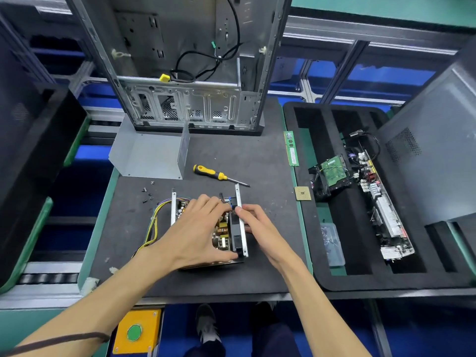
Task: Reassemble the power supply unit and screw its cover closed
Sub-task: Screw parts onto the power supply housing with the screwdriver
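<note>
- Dark grey mat (257,161) covers the work surface; the open power supply unit (224,233) sits on its near middle, circuit board and coils exposed.
- Left hand (195,230) lies over the unit's interior, fingers bent, fingertips at the black block by the unit's right wall; whether they pinch anything cannot be told.
- Right hand (260,228) meets the unit from the right, thumb and fingers curled round the right metal wall (242,222) near its upper part.
- Yellow and purple wire bundle (152,228) leaves the unit's left side and curves toward the near edge.
- Grey sheet-metal cover (149,155), bent with one side upright, rests apart from the unit, behind and to its left.
- Screwdriver (219,174) with yellow-and-black handle lies between cover and unit, tip pointing right.
- Small dark screws (147,194) lie loose just left of the unit's far corner.
- Empty computer case (190,73) stands upright at the mat's far edge.
- Black foam tray (319,202) to the right holds a motherboard (383,204) and a hard drive (332,173).
</note>
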Motion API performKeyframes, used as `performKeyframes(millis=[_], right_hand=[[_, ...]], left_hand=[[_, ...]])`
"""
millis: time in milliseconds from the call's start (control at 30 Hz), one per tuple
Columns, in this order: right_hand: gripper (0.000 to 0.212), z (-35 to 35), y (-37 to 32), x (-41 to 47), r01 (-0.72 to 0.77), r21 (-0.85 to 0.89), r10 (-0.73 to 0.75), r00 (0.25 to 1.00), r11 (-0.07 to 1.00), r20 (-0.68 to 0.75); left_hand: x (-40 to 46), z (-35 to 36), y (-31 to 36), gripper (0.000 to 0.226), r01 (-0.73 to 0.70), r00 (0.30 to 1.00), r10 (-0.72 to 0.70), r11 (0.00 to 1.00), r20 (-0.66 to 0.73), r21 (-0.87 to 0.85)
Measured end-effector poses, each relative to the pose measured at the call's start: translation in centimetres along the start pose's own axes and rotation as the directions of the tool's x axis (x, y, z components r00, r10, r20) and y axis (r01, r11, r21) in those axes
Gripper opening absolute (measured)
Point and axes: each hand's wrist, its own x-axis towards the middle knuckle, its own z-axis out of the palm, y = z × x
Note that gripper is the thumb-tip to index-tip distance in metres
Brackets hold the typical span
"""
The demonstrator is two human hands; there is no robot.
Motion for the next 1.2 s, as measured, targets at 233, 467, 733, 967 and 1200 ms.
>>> performKeyframes(millis=[233, 467, 733, 967, 1200], right_hand=[[0.068, -0.3, 0.05, 0.22, -0.01, 0.022, 0.009, 1.0, 1.0, 0.007], [0.069, -0.23, -0.04, 0.04, 0.001, 0.026, -0.002, 1.0, 1.0, 0.008], [0.067, -0.33, 0.11, 0.17, 0.001, 0.043, -0.001, 1.0, 0.999, 0.011], [0.07, -0.38, 0.36, 0.33, -0.003, 0.046, 0.003, 1.0, 0.999, 0.008], [0.07, -0.33, 0.37, 0.25, 0.0, 0.042, -0.001, 1.0, 0.999, 0.008]], left_hand=[[-0.22, 0.65, 0.79, 0.093, -0.005, 0.999, 0.011, 0.991, -0.045, 0.137], [-0.34, 0.76, 0.41, 0.092, -0.033, 0.996, 0.042, 0.993, -0.081, 0.117], [-0.37, 0.64, 0.23, 0.095, -0.023, 0.999, 0.026, 0.995, -0.035, 0.095], [-0.36, 0.7, 0.32, 0.092, -0.016, 0.999, 0.02, 0.997, -0.049, 0.081], [-0.14, 0.47, 0.04, 0.091, -0.053, 0.998, 0.053, 0.998, -0.027, 0.027]])
